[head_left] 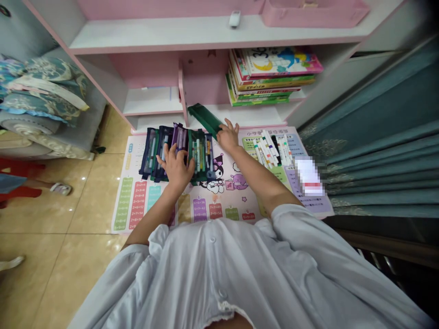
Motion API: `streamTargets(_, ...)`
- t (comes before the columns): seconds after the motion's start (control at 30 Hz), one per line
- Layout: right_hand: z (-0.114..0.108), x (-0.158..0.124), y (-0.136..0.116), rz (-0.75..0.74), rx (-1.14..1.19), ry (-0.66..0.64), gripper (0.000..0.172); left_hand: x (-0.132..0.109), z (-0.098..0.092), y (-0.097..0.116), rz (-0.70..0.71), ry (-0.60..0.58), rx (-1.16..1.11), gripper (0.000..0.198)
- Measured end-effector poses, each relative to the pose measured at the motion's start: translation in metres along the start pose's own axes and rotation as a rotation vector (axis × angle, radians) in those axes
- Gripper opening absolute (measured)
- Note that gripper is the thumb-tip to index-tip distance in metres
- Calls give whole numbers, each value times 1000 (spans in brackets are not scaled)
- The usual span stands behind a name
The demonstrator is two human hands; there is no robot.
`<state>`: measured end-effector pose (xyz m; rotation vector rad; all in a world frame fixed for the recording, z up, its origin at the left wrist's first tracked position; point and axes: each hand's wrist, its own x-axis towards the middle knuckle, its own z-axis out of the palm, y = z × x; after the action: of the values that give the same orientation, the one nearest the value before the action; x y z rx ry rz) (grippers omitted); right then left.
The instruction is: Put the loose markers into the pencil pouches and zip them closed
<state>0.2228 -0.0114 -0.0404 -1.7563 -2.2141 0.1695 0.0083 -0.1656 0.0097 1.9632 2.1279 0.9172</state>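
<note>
Several dark mesh pouches filled with pens lie side by side on the printed desk mat. My left hand rests on them with its fingers spread, over a purple pouch. A green mesh pouch leans at the shelf edge, beyond the row. Against its near end is my right hand, thumb hidden under the palm and some fingers raised; whether it grips the pouch is unclear. White markers lie in a loose group to the right of that hand.
A stack of books stands in the shelf behind the mat. A pixelated phone-like object lies at the mat's right. Blue curtains hang at the right. At far left a person's foot shows near a red stool.
</note>
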Motion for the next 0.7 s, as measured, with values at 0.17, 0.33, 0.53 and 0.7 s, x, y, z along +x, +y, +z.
streamTargets(0.17,-19,-10,7,68,0,232,35,0,-1,0,13,5,-19,17)
streamTargets(0.33,-49,-43,21,119,-14,439,32,-2,-7,3,20,34,-44,15)
streamTargets(0.53,-91,-122,36,28,-8,472,36,-13,-31,5,11,80,-50,47)
streamTargets(0.7,-106,-176,44,-29,29,449,36,-34,-51,5,43,25,-61,62)
